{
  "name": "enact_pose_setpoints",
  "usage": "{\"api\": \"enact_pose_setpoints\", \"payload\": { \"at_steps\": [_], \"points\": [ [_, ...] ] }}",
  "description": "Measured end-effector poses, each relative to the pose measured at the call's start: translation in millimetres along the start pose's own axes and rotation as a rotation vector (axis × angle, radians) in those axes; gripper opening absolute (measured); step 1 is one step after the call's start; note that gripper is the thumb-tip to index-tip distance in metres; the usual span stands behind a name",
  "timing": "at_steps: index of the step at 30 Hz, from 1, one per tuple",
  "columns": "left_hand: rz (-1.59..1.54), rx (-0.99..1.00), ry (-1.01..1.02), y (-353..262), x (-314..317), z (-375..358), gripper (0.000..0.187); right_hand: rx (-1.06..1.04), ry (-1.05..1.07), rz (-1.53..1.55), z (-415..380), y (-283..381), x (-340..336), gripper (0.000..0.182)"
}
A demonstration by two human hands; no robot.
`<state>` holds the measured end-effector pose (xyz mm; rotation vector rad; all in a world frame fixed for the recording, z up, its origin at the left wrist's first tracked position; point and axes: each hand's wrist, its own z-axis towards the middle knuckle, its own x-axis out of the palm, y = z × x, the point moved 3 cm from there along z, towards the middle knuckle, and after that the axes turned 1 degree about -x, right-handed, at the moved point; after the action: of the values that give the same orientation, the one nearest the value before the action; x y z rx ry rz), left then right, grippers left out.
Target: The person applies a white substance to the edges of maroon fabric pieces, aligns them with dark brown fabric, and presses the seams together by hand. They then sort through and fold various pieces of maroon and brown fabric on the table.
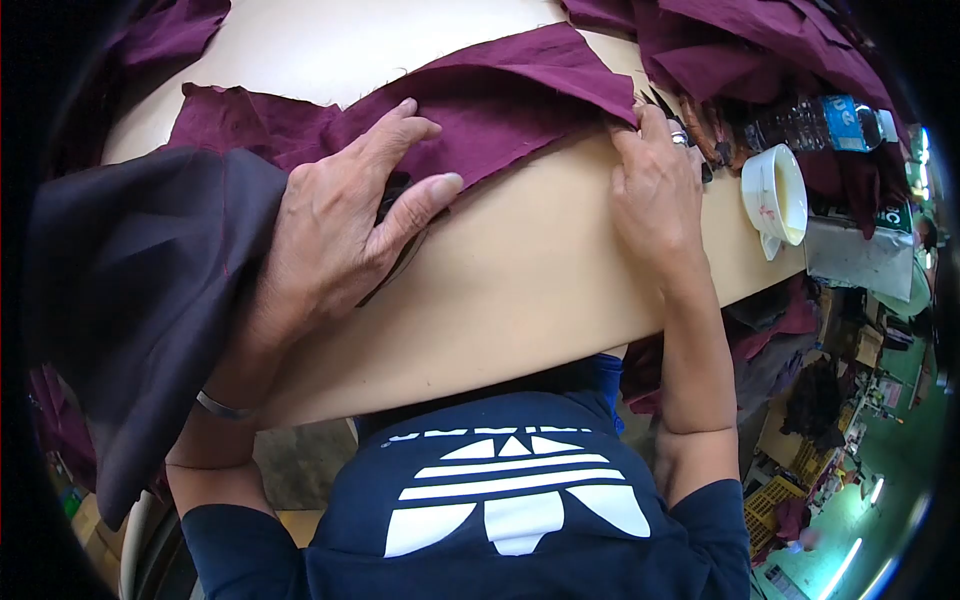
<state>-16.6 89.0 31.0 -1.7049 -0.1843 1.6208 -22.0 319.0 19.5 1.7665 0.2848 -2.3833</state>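
Observation:
A maroon piece of cloth (pixel 490 95) stretches across the pale table (pixel 500 270). My left hand (pixel 335 205) rests on its left part, palm down with thumb and fingers apart. At the cloth's right corner, my right hand (pixel 655 185) has its fingertips pinched on the edge; a ring shows on one finger. Between the hands the upper edge of the cloth is folded over. Dark purple fabric (pixel 150 270) drapes over my left forearm and hangs off the table. Something thin and dark, partly hidden, lies under my left hand.
Right of my right hand are dark pointed tools (pixel 712 150), a white cup (pixel 775 195) and a plastic bottle (pixel 835 125) lying on its side. More maroon cloth (pixel 730 45) is heaped at the back right. The table's curved front edge runs close to my body.

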Motion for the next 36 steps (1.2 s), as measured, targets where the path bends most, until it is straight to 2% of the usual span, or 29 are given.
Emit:
{"api": "enact_pose_setpoints", "payload": {
  "at_steps": [6, 9, 11, 18, 21, 23, 27, 31, 34, 36],
  "points": [
    [-0.022, 0.091, 0.019, 0, 4, 2, 0.028, 0.006, -0.138, -0.157, 3, -14, 9, 0.013],
    [-0.041, 0.116, 0.021, 1, 6, 1, 0.030, -0.100, -0.101, -0.167, 1, -6, -2, 0.015],
    [-0.045, 0.111, -0.003, 0, 6, 2, 0.030, -0.098, -0.102, -0.235, 5, -13, -2, 0.017],
    [-0.002, 0.171, -0.060, 0, 10, 2, 0.023, -0.123, -0.039, -0.440, 11, -33, 3, 0.037],
    [0.003, 0.162, -0.036, 0, 9, 1, 0.027, -0.121, -0.013, -0.428, 7, -38, 2, 0.045],
    [-0.032, 0.111, 0.003, -3, 7, 2, 0.035, -0.139, 0.018, -0.363, 7, -37, 0, 0.044],
    [-0.032, 0.135, -0.026, 0, 9, 1, 0.035, -0.255, 0.027, -0.252, -1, -26, -6, 0.042],
    [-0.009, 0.179, -0.074, 2, 11, 0, 0.032, -0.119, 0.110, -0.286, 3, -26, 2, 0.038],
    [-0.011, 0.184, -0.078, 4, 12, 0, 0.033, -0.233, -0.023, -0.070, -3, -2, -7, 0.036],
    [-0.018, 0.171, -0.060, 4, 11, 0, 0.032, -0.222, 0.031, 0.059, -2, -1, -8, 0.044]
  ]
}}
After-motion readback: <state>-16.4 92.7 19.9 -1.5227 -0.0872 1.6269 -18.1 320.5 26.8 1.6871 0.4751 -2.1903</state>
